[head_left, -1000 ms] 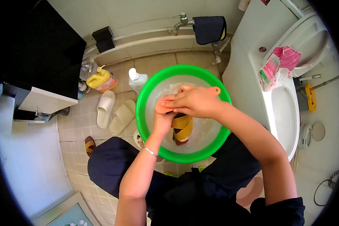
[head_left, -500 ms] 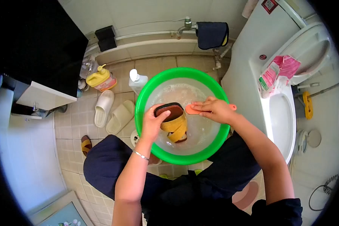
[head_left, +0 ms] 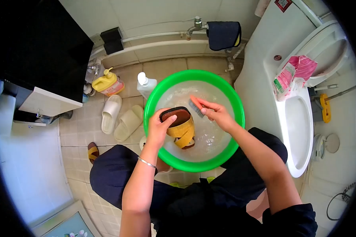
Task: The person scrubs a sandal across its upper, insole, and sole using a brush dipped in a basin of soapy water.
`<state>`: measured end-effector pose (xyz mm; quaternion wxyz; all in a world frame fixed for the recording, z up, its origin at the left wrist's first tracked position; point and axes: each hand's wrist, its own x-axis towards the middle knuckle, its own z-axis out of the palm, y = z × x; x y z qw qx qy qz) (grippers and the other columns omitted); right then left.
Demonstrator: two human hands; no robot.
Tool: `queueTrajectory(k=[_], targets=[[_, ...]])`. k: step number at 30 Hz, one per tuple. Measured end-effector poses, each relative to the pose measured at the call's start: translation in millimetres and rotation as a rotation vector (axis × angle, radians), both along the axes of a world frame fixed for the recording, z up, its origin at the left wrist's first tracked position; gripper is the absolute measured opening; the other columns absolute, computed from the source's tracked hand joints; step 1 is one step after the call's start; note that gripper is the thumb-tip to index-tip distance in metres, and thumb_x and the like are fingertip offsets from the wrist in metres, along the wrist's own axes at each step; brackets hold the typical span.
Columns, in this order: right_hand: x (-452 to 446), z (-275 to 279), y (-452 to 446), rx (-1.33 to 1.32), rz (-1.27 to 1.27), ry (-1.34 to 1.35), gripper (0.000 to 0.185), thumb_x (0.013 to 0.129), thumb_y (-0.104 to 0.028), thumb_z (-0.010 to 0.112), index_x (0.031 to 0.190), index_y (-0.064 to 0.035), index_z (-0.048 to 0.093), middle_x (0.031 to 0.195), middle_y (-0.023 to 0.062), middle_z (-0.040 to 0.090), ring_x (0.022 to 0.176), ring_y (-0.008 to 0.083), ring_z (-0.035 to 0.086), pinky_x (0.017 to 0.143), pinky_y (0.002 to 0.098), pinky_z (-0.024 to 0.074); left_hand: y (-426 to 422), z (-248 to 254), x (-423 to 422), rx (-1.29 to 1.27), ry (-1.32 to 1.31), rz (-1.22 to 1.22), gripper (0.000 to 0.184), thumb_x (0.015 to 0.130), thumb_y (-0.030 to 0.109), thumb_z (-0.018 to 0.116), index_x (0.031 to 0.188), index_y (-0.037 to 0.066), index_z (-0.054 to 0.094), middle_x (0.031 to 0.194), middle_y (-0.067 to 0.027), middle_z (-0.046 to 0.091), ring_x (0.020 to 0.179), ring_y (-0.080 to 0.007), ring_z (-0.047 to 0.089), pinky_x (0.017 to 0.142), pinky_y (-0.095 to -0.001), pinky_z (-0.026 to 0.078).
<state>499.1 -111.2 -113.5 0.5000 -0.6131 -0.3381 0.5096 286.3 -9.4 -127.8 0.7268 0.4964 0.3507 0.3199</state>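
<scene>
My left hand (head_left: pixel 159 128) grips a sandal (head_left: pixel 182 130) by its heel end, thumb on the brown insole. The sandal has crossed mustard-yellow straps and is tilted, toe down, over the water. In my right hand (head_left: pixel 218 115) is an orange scrub brush (head_left: pixel 196 106) with grey bristles, held just right of the sandal and apart from it. Both hands are above a green-rimmed basin (head_left: pixel 234 98) of cloudy, sudsy water. A matching sandal (head_left: pixel 93 152) lies on the floor at the left, partly beside my knee.
A white bottle (head_left: pixel 145 85) stands against the basin's far left side. Cream slippers (head_left: pixel 129 123) and a yellow pump jug (head_left: pixel 108 83) are on the tiles to the left. A toilet (head_left: pixel 298 130) with a pink packet (head_left: pixel 300 68) is at the right; a tap (head_left: pixel 196 27) is on the far wall.
My right hand has turned the brush from lying level to angled, so its bristles now show. Its handle end has swung out of sight. The sandal stays nearly in place.
</scene>
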Motion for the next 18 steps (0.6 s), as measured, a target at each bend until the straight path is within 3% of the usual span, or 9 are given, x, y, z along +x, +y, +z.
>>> queueTrajectory(k=[2,4,5,7,10,12,14,16,18], targets=[[2,22,7,0.229,0.153,-0.212,0.04,0.088,-0.023,0.062,0.126,-0.0113,0.057,0.125,0.0056,0.059,0.098,0.0164,0.058,0.086,0.0305,0.0432,-1,6,4,0.0,0.006,-0.02,0.029,0.081,0.007,0.068,0.107,-0.002,0.059,0.1,-0.0068,0.064,0.092,-0.0126,0.059,0.083,-0.026,0.047],[-1,44,22,0.462,0.41,-0.88,0.04,0.083,-0.022,0.065,0.121,-0.0142,0.061,0.124,0.0025,0.059,0.089,0.0224,0.058,0.082,0.0307,0.0453,-2,10,6,0.003,0.021,-0.042,0.028,0.081,0.005,0.067,0.108,-0.002,0.059,0.101,-0.0066,0.064,0.093,-0.0125,0.059,0.083,-0.0259,0.047],[-9,56,28,0.442,0.429,-0.971,0.038,0.08,-0.022,0.065,0.118,-0.0196,0.063,0.121,-0.0012,0.06,0.087,0.0276,0.057,0.081,0.0304,0.0479,-4,10,8,0.06,0.069,-0.053,0.027,0.081,0.003,0.066,0.108,-0.001,0.059,0.101,-0.0062,0.064,0.093,-0.0122,0.059,0.083,-0.0259,0.047],[-37,87,40,0.461,0.521,-1.061,0.036,0.081,-0.024,0.064,0.116,-0.0212,0.064,0.12,-0.0026,0.061,0.087,0.0263,0.057,0.08,0.0312,0.0487,-4,22,18,0.23,0.035,-0.127,0.029,0.079,-0.004,0.062,0.107,0.0,0.06,0.101,-0.0051,0.064,0.093,-0.0135,0.06,0.084,-0.0264,0.047],[-33,81,41,0.5,0.578,-1.153,0.03,0.082,-0.028,0.061,0.111,-0.0242,0.067,0.116,-0.0052,0.063,0.085,0.0236,0.057,0.077,0.0325,0.0504,-7,16,20,0.14,-0.068,-0.047,0.027,0.079,-0.003,0.062,0.106,0.0,0.06,0.102,-0.0056,0.064,0.093,-0.0134,0.06,0.084,-0.0268,0.047],[4,65,30,0.491,0.515,-1.18,0.031,0.081,-0.028,0.061,0.111,-0.0243,0.067,0.118,-0.0059,0.062,0.086,0.0224,0.056,0.077,0.032,0.0503,-6,7,12,0.03,0.055,-0.006,0.026,0.08,0.0,0.066,0.106,-0.002,0.06,0.099,-0.0061,0.064,0.09,-0.0134,0.06,0.082,-0.0273,0.049],[5,73,27,0.281,0.52,-1.105,0.031,0.081,-0.027,0.061,0.112,-0.0246,0.066,0.119,-0.007,0.061,0.087,0.0219,0.056,0.077,0.0319,0.0504,-6,8,13,0.053,0.054,-0.021,0.025,0.079,-0.001,0.066,0.104,-0.002,0.061,0.097,-0.0061,0.065,0.088,-0.0119,0.061,0.081,-0.026,0.049],[-6,69,28,0.541,0.563,-1.307,0.031,0.083,-0.027,0.061,0.114,-0.0242,0.065,0.118,-0.0069,0.062,0.086,0.0214,0.056,0.078,0.0319,0.0503,-8,9,19,0.1,0.087,-0.068,0.026,0.079,0.0,0.067,0.104,-0.002,0.061,0.097,-0.0062,0.065,0.087,-0.0119,0.061,0.08,-0.0264,0.049],[-8,68,22,0.521,0.544,-1.258,0.031,0.083,-0.026,0.06,0.114,-0.0241,0.065,0.119,-0.0066,0.061,0.087,0.0214,0.056,0.078,0.0318,0.05,-12,13,21,-0.04,0.168,-0.014,0.026,0.078,0.002,0.069,0.102,-0.003,0.061,0.097,-0.0065,0.065,0.087,-0.0121,0.061,0.081,-0.0267,0.049]])
